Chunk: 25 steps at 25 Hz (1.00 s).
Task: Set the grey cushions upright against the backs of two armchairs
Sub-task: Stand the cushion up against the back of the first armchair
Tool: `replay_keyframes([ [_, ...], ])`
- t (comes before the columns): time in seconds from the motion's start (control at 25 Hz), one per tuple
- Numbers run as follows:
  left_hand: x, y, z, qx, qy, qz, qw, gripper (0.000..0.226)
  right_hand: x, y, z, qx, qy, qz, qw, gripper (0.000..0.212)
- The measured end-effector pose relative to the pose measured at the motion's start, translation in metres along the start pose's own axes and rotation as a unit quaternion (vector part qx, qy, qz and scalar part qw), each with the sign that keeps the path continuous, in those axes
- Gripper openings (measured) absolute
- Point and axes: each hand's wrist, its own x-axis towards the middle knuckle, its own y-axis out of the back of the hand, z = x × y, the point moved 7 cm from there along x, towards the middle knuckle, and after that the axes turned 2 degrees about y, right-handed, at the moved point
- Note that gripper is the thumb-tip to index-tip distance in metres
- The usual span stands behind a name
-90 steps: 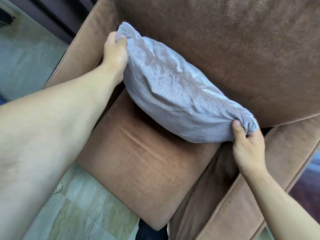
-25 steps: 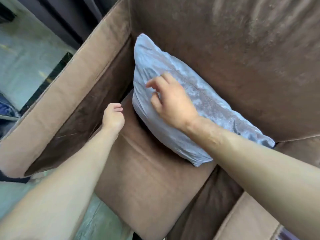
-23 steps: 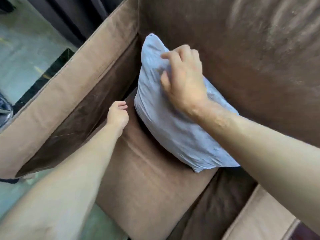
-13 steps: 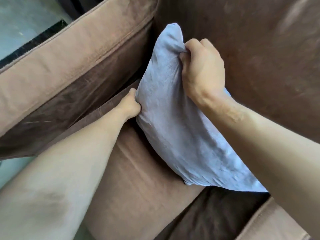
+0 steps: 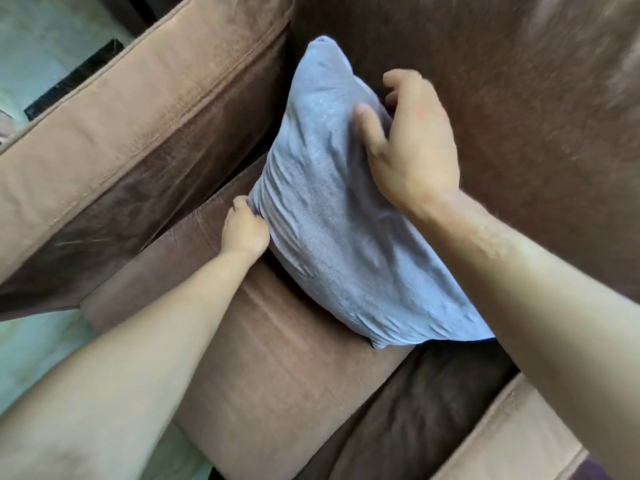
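A grey cushion (image 5: 332,216) leans against the back (image 5: 502,98) of a brown armchair, its lower edge on the seat (image 5: 277,362). My left hand (image 5: 244,230) pinches the cushion's lower left corner. My right hand (image 5: 410,140) lies over the cushion's upper edge with fingers spread and slightly blurred, thumb on the front face and fingers behind the top edge. My right forearm hides the cushion's right side.
The armchair's left armrest (image 5: 131,126) rises beside the cushion, and the right armrest (image 5: 512,441) shows at the bottom right. Pale tiled floor (image 5: 38,348) lies to the left of the chair.
My right hand has released its closed grip on the cushion's top corner and now rests spread lower along the upper edge. My left hand keeps hold of the lower left corner.
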Motion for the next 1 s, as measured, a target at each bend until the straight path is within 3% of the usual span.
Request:
replay_keyframes([
  [0.12, -0.038, 0.029, 0.036, -0.161, -0.084, 0.121, 0.976, 0.038, -0.053, 0.013, 0.036, -0.050, -0.038, -0.012, 0.998, 0.055],
  [0.2, -0.049, 0.038, 0.074, -0.205, -0.150, 0.122, 0.959, 0.046, -0.085, 0.028, 0.068, -0.081, -0.077, -0.009, 0.994, 0.056],
  [0.28, -0.052, 0.038, 0.109, -0.182, -0.198, 0.082, 0.960, 0.047, -0.103, 0.039, 0.092, -0.096, -0.100, -0.018, 0.990, 0.047],
  [0.4, -0.046, 0.035, 0.131, -0.095, -0.194, 0.072, 0.974, 0.035, -0.110, 0.050, 0.103, -0.056, -0.085, 0.007, 0.995, 0.027],
  [0.56, -0.042, 0.050, 0.134, -0.047, -0.152, 0.117, 0.980, 0.033, -0.103, 0.064, 0.098, 0.024, -0.074, 0.067, 0.995, 0.026],
  [0.68, -0.044, 0.063, 0.144, -0.148, -0.127, 0.117, 0.974, 0.020, -0.109, 0.061, 0.107, 0.040, -0.109, 0.003, 0.993, 0.028],
  [0.76, -0.039, 0.071, 0.165, -0.228, -0.154, 0.068, 0.959, 0.033, -0.126, 0.064, 0.120, 0.006, -0.129, -0.023, 0.991, 0.035],
  [0.84, -0.037, 0.071, 0.191, -0.206, -0.185, 0.019, 0.961, 0.047, -0.147, 0.070, 0.137, -0.048, -0.151, -0.036, 0.987, 0.045],
  [0.96, -0.035, 0.067, 0.207, -0.141, -0.190, 0.044, 0.971, 0.017, -0.173, 0.068, 0.159, -0.077, -0.195, -0.096, 0.973, 0.057],
  [1.0, -0.035, 0.067, 0.207, -0.151, -0.178, 0.063, 0.970, 0.022, -0.178, 0.067, 0.165, -0.067, -0.203, -0.103, 0.972, 0.055],
])
